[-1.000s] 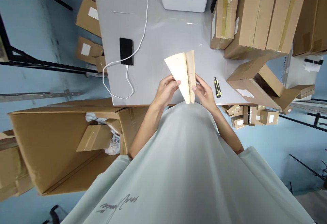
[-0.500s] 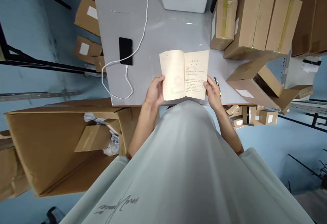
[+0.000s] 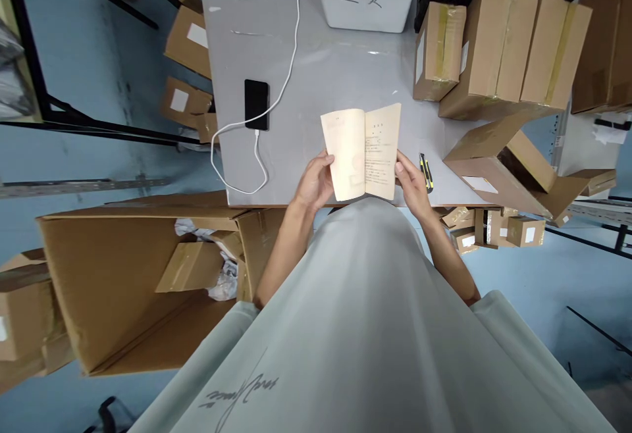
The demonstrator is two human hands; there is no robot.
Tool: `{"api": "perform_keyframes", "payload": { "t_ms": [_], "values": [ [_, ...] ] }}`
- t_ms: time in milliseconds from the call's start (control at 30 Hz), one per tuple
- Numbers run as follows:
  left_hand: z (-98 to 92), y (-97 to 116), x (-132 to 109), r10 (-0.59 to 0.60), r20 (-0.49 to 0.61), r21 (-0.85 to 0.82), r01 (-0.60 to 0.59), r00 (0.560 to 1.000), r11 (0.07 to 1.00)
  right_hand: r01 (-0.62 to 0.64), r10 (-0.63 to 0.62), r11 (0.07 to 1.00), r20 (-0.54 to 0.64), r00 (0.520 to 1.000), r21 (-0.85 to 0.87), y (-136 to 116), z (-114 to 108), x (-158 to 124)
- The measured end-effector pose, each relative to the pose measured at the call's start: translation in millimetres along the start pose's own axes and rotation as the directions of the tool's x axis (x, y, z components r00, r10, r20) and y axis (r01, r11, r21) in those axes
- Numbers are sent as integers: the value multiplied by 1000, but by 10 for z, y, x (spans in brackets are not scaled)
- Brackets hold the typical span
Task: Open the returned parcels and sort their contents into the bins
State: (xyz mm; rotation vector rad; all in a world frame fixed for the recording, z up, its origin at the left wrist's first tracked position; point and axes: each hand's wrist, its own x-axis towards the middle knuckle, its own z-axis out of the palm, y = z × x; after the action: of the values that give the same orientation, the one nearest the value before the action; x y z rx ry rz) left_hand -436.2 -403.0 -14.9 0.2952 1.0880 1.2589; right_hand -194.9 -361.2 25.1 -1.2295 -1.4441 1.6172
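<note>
An opened book (image 3: 345, 156) with yellowed pages is held up in front of me at the table's near edge. Its left page is mostly blank with a faint reddish mark; printed lines fill the right one. My left hand (image 3: 316, 179) grips the left edge, thumb on the page and fingers behind. On the right edge, my right hand (image 3: 411, 181) holds the book the same way. A yellow and black utility knife (image 3: 426, 173) lies on the table just right of my right hand.
On the grey table (image 3: 306, 91), a black phone (image 3: 257, 105) lies with a white cable (image 3: 295, 45) looped over it. A white bin (image 3: 368, 2) stands at the back. Taped cartons (image 3: 501, 51) and an open box (image 3: 486, 163) occupy the right. A large carton (image 3: 123, 288) stands lower left.
The book's two sides have tilted closer together, so it looks narrower. My right hand has shifted slightly away from the utility knife, which now shows fully. The whole view has shifted a little.
</note>
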Motion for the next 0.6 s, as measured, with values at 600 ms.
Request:
{"api": "perform_keyframes", "payload": {
  "t_ms": [600],
  "values": [
    [430, -127, -127, 3, 17, -24, -3, 1000, 1000, 123, -61, 903, 161, 985, -413, 135, 473, -138]
  ]
}}
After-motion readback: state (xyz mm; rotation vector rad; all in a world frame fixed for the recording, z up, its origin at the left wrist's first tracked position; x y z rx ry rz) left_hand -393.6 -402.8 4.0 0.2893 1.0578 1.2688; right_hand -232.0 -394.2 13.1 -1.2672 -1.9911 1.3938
